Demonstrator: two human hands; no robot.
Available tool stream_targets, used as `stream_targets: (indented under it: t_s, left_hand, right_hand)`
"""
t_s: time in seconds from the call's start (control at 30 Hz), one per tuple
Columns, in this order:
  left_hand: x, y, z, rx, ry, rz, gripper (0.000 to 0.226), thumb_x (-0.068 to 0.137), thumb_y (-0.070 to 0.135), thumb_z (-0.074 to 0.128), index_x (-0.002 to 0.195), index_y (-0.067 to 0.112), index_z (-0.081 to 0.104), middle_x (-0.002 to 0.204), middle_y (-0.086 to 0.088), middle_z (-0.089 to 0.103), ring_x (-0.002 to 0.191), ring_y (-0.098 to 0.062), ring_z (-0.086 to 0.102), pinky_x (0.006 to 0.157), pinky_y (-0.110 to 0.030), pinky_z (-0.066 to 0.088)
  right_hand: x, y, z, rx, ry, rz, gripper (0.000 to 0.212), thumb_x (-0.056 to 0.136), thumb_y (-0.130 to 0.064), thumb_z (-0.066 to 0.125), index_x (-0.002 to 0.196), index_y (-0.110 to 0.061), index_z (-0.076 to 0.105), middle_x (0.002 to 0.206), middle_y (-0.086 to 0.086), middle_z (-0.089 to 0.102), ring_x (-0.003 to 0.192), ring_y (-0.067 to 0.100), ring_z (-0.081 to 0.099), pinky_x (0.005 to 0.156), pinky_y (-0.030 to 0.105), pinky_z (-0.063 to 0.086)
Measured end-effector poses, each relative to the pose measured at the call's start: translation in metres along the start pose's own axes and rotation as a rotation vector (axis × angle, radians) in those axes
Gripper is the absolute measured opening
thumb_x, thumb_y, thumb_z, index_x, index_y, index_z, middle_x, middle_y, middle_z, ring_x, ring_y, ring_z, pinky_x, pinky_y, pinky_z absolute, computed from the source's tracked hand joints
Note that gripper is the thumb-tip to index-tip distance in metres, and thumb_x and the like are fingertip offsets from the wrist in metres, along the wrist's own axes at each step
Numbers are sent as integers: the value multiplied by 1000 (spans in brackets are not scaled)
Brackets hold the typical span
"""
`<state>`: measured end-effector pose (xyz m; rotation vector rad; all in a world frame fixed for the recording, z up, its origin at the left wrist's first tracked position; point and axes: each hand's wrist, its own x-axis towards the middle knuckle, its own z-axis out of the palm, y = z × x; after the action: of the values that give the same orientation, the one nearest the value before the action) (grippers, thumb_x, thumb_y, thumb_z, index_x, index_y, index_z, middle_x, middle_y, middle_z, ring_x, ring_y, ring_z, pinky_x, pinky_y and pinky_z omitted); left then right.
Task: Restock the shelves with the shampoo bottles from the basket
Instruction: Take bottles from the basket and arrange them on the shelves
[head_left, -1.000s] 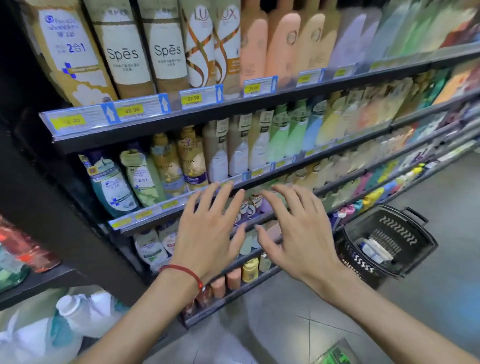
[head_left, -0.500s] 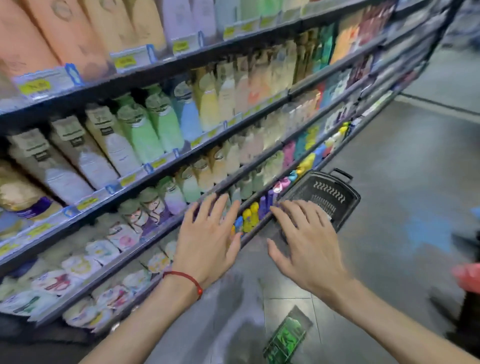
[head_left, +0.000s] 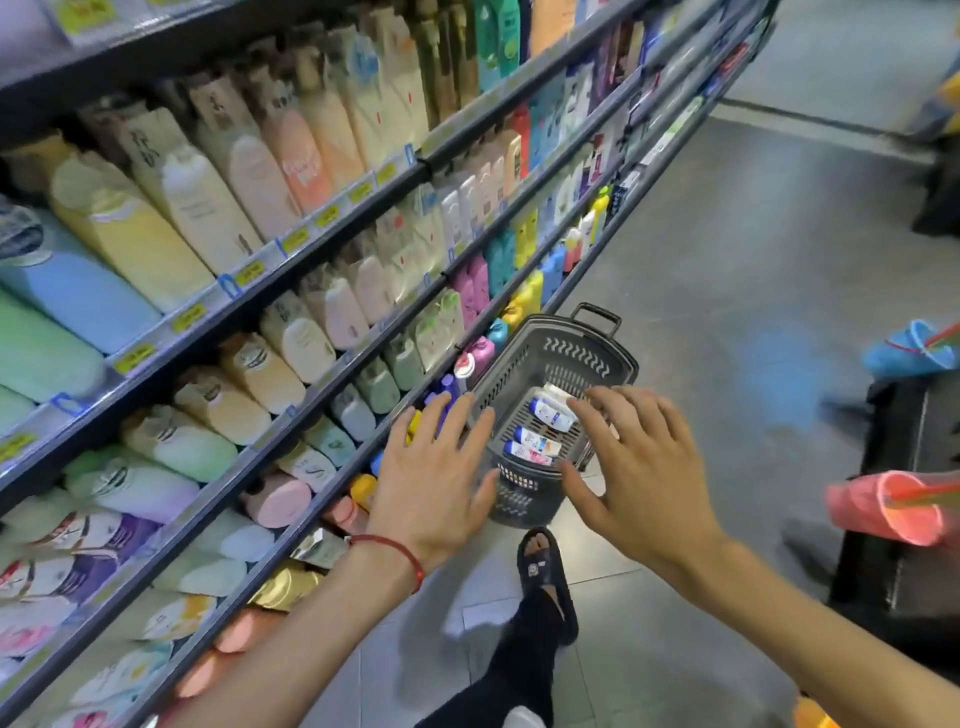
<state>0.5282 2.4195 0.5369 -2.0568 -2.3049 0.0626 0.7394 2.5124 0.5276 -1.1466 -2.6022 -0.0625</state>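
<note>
Restocking is judged to be at the pick-up stage; one view only (head cam).

Task status: the basket (head_left: 575, 356) stands on the floor (head_left: 727, 312), just beside the lowest tier of the shelves (head_left: 311, 236). At least three shampoo bottles (head_left: 551, 414) lie inside it, white w/ blue caps; more may be hidden behind the R hand (head_left: 631, 467). No bottle is held and none is in transit. All visible tiers appear densely faced. No gap can be picked out (image blurred), so the destination slot cannot be told. Remaining, by judgement: every bottle in the basket is to be lifted out & shelved.

Hand pose: the L hand (head_left: 434, 483) is held palm-down at the basket's near-left side, fingers spread & straight, nothing grasped. A red cord (head_left: 395, 551) is noted at the wrist. The R hand is held palm-down over the near-right rim, fingers spread, slightly bent, released, nothing grasped. Contact w/ the basket cannot be confirmed for either hand. Both forearms are extended fwd. A sandalled foot (head_left: 543, 566) is seen on the floor near the basket.
</note>
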Motion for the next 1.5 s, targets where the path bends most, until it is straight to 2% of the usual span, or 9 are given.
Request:
stream_targets:
  t_s: [0.1, 0.27, 0.4, 0.6, 0.8, 0.97, 1.07, 1.2, 1.5]
  left_hand:
    - [69, 10, 21, -54, 6, 4, 63, 92, 53, 52, 146, 21, 52, 150, -8, 51, 141, -32, 44, 110, -53, 42]
    - [177, 17, 44, -79, -24, -12, 65, 91, 54, 55, 145, 18, 54, 149, -12, 53, 138, -35, 47, 110, -54, 43]
    - [245, 16, 50, -85, -54, -43, 64, 94, 55, 49, 148, 20, 49, 152, -9, 49, 141, -34, 41, 113, -53, 39]
    - [320, 16, 70, -90, -100, -137, 63, 93, 55, 49, 147, 23, 50, 153, -7, 48, 142, -33, 42, 114, -54, 37]
    - [394, 37, 90, -84, -173, -328, 63, 96, 53, 44, 151, 22, 45, 156, -8, 44, 144, -32, 37, 116, -56, 33]
    - [451, 70, 104, -98, -192, -488, 61, 90, 48, 58, 144, 19, 53, 149, -10, 52, 137, -35, 46, 107, -56, 41]
    - [474, 84, 119, -132, -236, -542, 62, 91, 48, 51, 144, 17, 52, 150, -11, 51, 137, -38, 47, 105, -56, 42]
    - [486, 93, 149, -167, -255, -595, 60, 90, 44, 60, 141, 15, 56, 148, -13, 52, 135, -39, 48, 107, -55, 42]
    - [477, 91, 271, -237, -338, -586, 60, 93, 46, 47, 147, 19, 49, 150, -9, 48, 140, -34, 42, 108, -53, 37]
  right_hand:
    - [42, 48, 20, -23, -34, 9, 58, 92, -52, 54, 136, -15, 60, 137, 8, 61, 130, 32, 53, 115, 51, 38]
    - [121, 116, 46, -52, -85, -53, 55, 90, -51, 56, 132, -16, 64, 134, 7, 63, 126, 33, 57, 113, 51, 41]
    - [176, 159, 64, -32, -75, -103, 52, 90, -47, 57, 129, -14, 66, 130, 8, 65, 122, 34, 59, 110, 52, 43]
    - [251, 216, 102, 5, -175, -189, 57, 92, -50, 52, 134, -13, 63, 133, 10, 64, 124, 36, 58, 114, 52, 38]
    - [334, 283, 154, 31, -279, -349, 57, 95, -51, 50, 136, -13, 61, 136, 10, 62, 126, 35, 56, 114, 52, 38]
    - [394, 340, 190, 35, -370, -523, 58, 94, -49, 54, 137, -11, 59, 135, 12, 61, 128, 37, 54, 115, 53, 37]
    - [417, 362, 208, 43, -389, -639, 57, 92, -46, 57, 136, -10, 60, 133, 13, 62, 125, 38, 56, 112, 54, 39]
    - [431, 377, 234, 30, -418, -708, 58, 92, -45, 57, 137, -9, 60, 136, 13, 60, 127, 38, 55, 113, 53, 38]
    - [390, 367, 343, 13, -505, -590, 57, 92, -45, 53, 135, -7, 59, 131, 14, 62, 126, 38, 54, 111, 51, 38]
